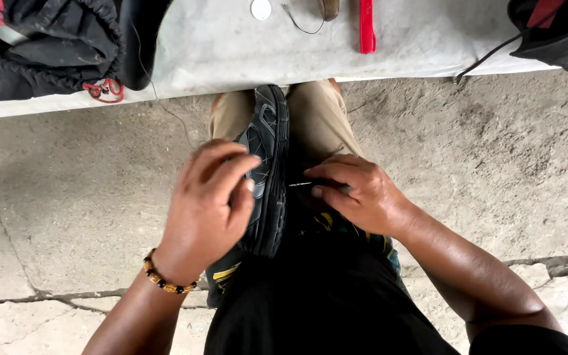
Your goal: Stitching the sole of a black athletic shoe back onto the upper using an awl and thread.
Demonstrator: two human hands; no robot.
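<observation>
Black cloth of the person's top and lap fills the bottom of the view, nearest the camera, and both forearms are seen rising from it. Beyond the fingertips, a cracked concrete floor [494,164] is spread to either side, and a pale sheet [231,46] is laid across the top, well past the knuckles.

A black shoe [267,171] is held on edge over the tan-trousered knees, sole toward the right hand, toe pointing away from the body. It is clamped between the two hands. The left hand [208,210] is curled over the upper, its fingers closed against the side panel. The right hand [359,194] is pressed to the sole side, thumb and forefinger pinched on a thin needle [300,185] whose tip is set at the seam just off the fingertips.

The shoe is judged light, with a soft, yielding upper and a stiffer rubber sole; a firm hold is best taken across the midfoot, where the sole resists bending. The needle is judged slim, slippery and easily bent.

A beaded bracelet [165,279] is worn behind the left hand. Far beyond the fingers, a black bag [41,46], a red strip [367,26] and a white disc [261,9] are seen on the sheet.
</observation>
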